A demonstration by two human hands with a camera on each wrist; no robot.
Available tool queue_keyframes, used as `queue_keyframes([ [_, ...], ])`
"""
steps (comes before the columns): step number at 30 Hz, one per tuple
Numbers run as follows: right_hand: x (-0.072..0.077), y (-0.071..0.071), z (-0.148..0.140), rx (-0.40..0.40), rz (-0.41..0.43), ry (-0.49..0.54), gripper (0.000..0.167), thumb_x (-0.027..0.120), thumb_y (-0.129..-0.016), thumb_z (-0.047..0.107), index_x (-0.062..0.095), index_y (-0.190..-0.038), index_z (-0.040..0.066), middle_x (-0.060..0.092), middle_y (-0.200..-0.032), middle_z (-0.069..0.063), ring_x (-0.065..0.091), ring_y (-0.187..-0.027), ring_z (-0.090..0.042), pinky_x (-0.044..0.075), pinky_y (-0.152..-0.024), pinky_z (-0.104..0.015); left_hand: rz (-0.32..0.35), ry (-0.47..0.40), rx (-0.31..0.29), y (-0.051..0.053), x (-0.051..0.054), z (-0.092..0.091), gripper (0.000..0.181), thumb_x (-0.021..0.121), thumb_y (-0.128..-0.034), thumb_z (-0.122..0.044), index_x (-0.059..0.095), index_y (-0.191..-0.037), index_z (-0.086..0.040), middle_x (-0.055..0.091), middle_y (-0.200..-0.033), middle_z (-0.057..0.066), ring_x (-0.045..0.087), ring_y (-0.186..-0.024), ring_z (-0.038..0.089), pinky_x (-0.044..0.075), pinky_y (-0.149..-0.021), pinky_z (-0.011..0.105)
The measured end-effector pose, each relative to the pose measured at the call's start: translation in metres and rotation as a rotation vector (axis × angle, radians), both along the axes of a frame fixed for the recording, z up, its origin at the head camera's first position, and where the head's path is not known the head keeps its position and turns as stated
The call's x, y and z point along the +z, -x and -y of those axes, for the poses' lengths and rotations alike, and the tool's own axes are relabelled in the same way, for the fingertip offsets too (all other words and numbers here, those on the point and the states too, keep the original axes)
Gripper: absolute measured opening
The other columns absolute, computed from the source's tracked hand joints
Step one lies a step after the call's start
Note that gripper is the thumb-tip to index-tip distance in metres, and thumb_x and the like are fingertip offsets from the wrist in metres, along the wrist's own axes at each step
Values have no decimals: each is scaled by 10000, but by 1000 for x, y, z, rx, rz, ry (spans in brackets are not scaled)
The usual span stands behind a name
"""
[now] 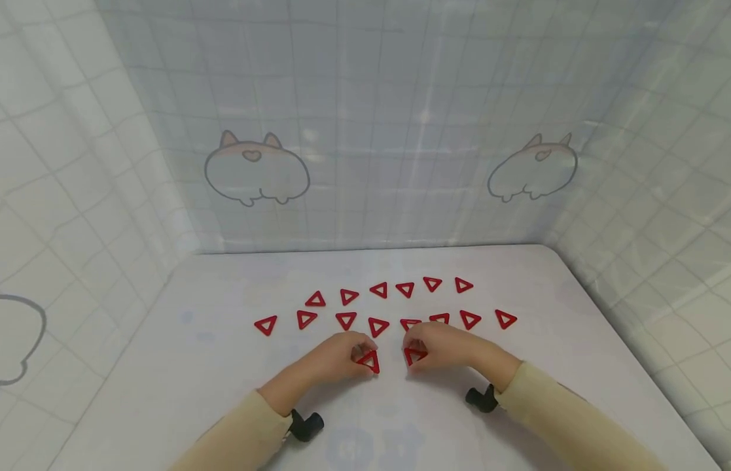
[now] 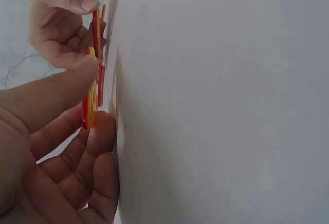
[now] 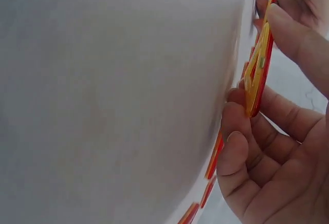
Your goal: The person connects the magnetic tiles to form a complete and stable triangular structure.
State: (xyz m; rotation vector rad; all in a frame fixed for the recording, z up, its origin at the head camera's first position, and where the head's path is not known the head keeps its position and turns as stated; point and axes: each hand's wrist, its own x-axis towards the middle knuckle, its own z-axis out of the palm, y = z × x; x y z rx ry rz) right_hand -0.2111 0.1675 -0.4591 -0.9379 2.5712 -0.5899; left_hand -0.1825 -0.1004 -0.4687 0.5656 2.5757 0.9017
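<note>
In the head view my left hand [image 1: 340,358] pinches a red triangular frame [image 1: 375,361] between thumb and fingers, just above the table. To its right, a short gap away, my right hand [image 1: 444,347] pinches a second red triangular frame [image 1: 408,357]. Both wrist views show the pieces edge-on: the left triangle [image 2: 86,113] and the right triangle [image 3: 263,82] each have a red side and a yellow side. Behind the right hand lie red triangles partly covered by its fingers, one of them a triangle [image 1: 440,316] in the nearer row.
Two rows of loose red triangles lie beyond the hands, a far row including a triangle [image 1: 375,290] and a nearer row including a triangle [image 1: 506,324]. They sit on a white table [image 1: 394,418]. Tiled-pattern curtains [image 1: 394,196] surround its back and sides.
</note>
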Motion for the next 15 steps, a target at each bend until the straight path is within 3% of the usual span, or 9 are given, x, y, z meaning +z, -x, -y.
queue_keyframes([
  [9, -2, -2, 11, -37, 8, -4, 347, 856, -782, 404, 679, -1019, 223, 578, -830, 112, 552, -775, -99, 503, -689, -261, -34, 24, 4, 4, -8, -5, 391, 874, -782, -276, 701, -1124, -199, 611, -936, -111, 563, -853, 104, 525, -765, 280],
  [15, -2, -4, 11, -69, 35, 10, 353, 873, -772, 366, 698, -1041, 219, 594, -871, 133, 563, -812, -89, 515, -729, -254, -25, 18, 20, 1, -6, -7, 413, 877, -778, -262, 701, -1140, -169, 618, -941, -87, 561, -849, 118, 527, -762, 293],
])
